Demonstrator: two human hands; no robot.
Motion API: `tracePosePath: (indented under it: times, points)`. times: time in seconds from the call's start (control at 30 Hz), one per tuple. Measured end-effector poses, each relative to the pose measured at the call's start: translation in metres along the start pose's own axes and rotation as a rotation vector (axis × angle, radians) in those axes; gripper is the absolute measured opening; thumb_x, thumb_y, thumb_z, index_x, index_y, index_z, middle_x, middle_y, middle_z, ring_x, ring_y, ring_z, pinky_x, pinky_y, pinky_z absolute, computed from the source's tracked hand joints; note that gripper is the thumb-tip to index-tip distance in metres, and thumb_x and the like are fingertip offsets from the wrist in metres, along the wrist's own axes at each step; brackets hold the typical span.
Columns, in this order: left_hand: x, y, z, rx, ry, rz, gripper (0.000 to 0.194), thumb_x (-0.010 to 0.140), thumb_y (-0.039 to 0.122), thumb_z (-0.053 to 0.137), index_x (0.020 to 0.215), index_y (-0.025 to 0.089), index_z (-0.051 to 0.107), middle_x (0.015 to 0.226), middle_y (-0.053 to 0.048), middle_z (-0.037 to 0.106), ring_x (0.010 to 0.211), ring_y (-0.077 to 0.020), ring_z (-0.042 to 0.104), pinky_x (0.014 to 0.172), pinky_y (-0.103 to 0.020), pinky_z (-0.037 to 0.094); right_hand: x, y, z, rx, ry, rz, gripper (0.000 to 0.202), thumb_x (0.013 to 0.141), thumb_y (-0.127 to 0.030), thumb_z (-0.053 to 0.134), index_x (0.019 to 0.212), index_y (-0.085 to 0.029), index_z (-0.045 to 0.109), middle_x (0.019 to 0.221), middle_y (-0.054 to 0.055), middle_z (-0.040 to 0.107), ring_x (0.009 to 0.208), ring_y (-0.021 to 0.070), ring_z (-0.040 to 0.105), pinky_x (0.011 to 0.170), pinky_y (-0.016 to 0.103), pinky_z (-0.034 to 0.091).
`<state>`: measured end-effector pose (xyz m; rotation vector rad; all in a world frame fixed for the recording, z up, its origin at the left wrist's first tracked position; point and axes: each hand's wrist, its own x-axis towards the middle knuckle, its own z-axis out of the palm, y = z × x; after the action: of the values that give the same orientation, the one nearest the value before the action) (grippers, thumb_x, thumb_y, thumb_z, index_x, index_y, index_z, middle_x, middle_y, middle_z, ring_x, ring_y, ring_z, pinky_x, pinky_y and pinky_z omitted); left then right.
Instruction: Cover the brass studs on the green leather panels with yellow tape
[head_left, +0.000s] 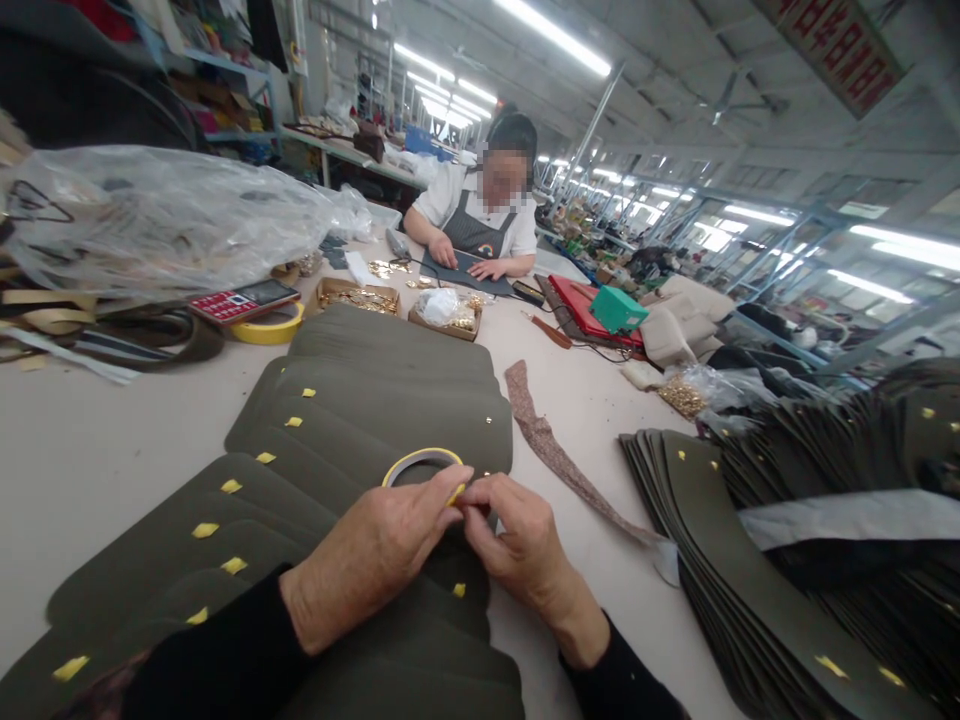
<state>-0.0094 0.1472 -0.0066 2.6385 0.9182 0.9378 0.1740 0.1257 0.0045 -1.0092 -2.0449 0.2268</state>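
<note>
A roll of yellow tape [409, 464] stands out just beyond my left hand [382, 550], which is closed on it with thumb and forefinger in front. A bit of yellow tape [455, 494] shows at those fingertips. My right hand [525, 545] pinches at the same spot, its fingertips meeting the left ones; the tape end between them is mostly hidden. Beneath both hands lie overlapping dark olive panels [397, 370], fanned out across the table. Small yellow tape pieces [231, 487] stick to them along the left, and another lies near my right wrist.
More olive panels [720, 510] are stacked at right. A brown fabric strip [555, 450] lies between. Boxes of gold metal parts [356, 297], another yellow tape roll [270, 325] and a plastic bag [165, 220] stand farther back. A co-worker [480, 210] sits opposite, hands on a dark piece.
</note>
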Motion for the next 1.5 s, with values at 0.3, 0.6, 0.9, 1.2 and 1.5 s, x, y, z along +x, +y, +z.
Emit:
tracePosePath:
  times: [0.3,0.6,0.9,1.2,1.5]
  points:
    - [0.007,0.004,-0.002,0.059,-0.063,-0.07,0.017,0.096,0.016,0.038,0.088,0.022,0.052,0.075,0.001,0.058,0.065,-0.0159,0.059,0.057,-0.026,0.043,-0.002,-0.002,0.002,-0.135,0.113,0.03,0.017,0.081,-0.008,0.049,0.077,-0.017,0.063,0.065,0.003,0.063,0.059,0.0146,0.058,0.057,0.025,0.046]
    - [0.008,0.01,0.002,0.137,0.096,0.058,0.016,0.095,0.014,0.042,0.083,0.021,0.05,0.073,0.002,0.052,0.061,-0.0146,0.052,0.054,-0.026,0.038,0.007,0.009,0.002,0.442,0.175,0.864,0.012,0.073,-0.026,0.063,0.07,-0.015,0.064,0.054,-0.002,0.062,0.043,0.0109,0.058,0.042,0.019,0.047]
    - [0.013,0.009,0.008,0.347,-0.325,-0.109,0.009,0.088,0.01,0.053,0.088,0.019,0.056,0.086,-0.003,0.061,0.08,-0.0217,0.057,0.064,-0.03,0.049,-0.002,0.046,-0.009,0.372,-0.005,0.869,0.022,0.077,-0.035,0.064,0.074,-0.013,0.068,0.055,0.0,0.061,0.048,0.0111,0.057,0.048,0.021,0.049]
    - [0.012,0.011,0.009,0.299,-0.358,-0.126,0.01,0.091,0.011,0.049,0.089,0.018,0.056,0.088,-0.004,0.06,0.08,-0.0217,0.056,0.067,-0.033,0.051,0.005,0.04,0.002,-0.144,-0.1,0.588,0.015,0.081,-0.017,0.055,0.073,-0.019,0.068,0.069,0.001,0.07,0.063,0.0155,0.063,0.062,0.024,0.045]
    - [0.008,0.01,0.01,0.275,-0.344,-0.12,0.011,0.092,0.012,0.048,0.09,0.019,0.056,0.09,-0.004,0.06,0.081,-0.0211,0.055,0.069,-0.032,0.05,-0.011,0.046,-0.012,-0.267,0.006,0.425,0.015,0.089,-0.023,0.056,0.103,-0.018,0.06,0.068,0.0,0.064,0.062,0.0165,0.063,0.062,0.027,0.048]
